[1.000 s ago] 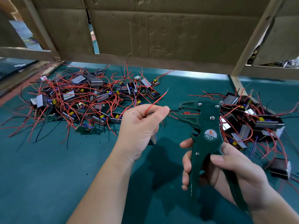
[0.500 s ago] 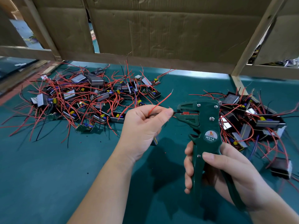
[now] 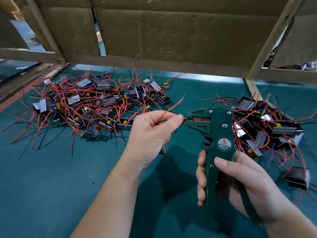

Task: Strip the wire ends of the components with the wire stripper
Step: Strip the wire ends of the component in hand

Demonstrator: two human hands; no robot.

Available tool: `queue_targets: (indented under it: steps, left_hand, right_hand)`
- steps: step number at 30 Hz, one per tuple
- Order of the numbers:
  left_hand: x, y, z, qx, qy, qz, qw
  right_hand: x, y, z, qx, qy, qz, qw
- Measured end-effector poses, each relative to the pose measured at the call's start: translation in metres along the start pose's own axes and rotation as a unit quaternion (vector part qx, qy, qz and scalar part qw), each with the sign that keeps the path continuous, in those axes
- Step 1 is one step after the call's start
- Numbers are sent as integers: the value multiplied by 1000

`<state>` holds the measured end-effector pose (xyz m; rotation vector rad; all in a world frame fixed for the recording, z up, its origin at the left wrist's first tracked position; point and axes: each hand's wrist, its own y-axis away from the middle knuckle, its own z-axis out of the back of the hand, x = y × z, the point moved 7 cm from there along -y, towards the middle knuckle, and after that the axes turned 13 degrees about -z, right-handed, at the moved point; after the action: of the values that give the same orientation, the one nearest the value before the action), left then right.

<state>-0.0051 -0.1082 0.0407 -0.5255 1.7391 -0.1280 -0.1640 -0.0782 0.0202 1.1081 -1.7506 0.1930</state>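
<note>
An electronics assembly workbench: green mat [image 3: 51, 186], cardboard partitions [image 3: 171, 31] (wood-framed), heaps of wired components [image 3: 89, 103].

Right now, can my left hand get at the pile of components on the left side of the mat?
Probably not yet: the left hand pinches a black wire fed into the wire stripper. Nothing blocks the way to the pile.

— Is that wire stripper [image 3: 216, 128] green all over?
— Dark green, bar the red strip in its mouth and a round white-and-black label with an orange emblem.
— And the tabletop [image 3: 51, 186]?
— Plain teal. The components [image 3: 102, 84] heaped toward its far left corner are grey-cased with yellow and blue bits, tangled in red leads, a few black. The red wire [image 3: 171, 107] sticking up in the middle ends in a pale tip. Brown cardboard [image 3: 171, 35] behind.
</note>
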Motion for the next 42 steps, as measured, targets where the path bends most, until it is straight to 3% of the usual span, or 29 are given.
queue_targets:
  steps: [6,11,16,21,25,31,42]
  left_hand:
    - [-1,-2,5,-3,-27,-23,999]
    - [-2,-3,7,7,-65,-38,997]
    - [3,-2,4,35,-97,-34,994]
    - [4,-11,31,-22,-74,-24,997]
    - [6,-7,22,54,-56,-4,997]
    - [5,9,-8,175,-48,36,983]
    - [16,10,-10,240,-138,29,961]
  right_hand:
    - [-8,-4,-10,-20,-20,-10,1000]
    - [-5,-8,4,-140,-29,-1,990]
    - [-4,-6,11,-107,-52,-40,992]
    - [10,-1,32,-140,-84,-8,987]
    - [14,2,31,-82,-96,7,992]
    - [0,-4,10,30,-126,-56,990]
    - [1,0,-6,145,-146,-69,976]
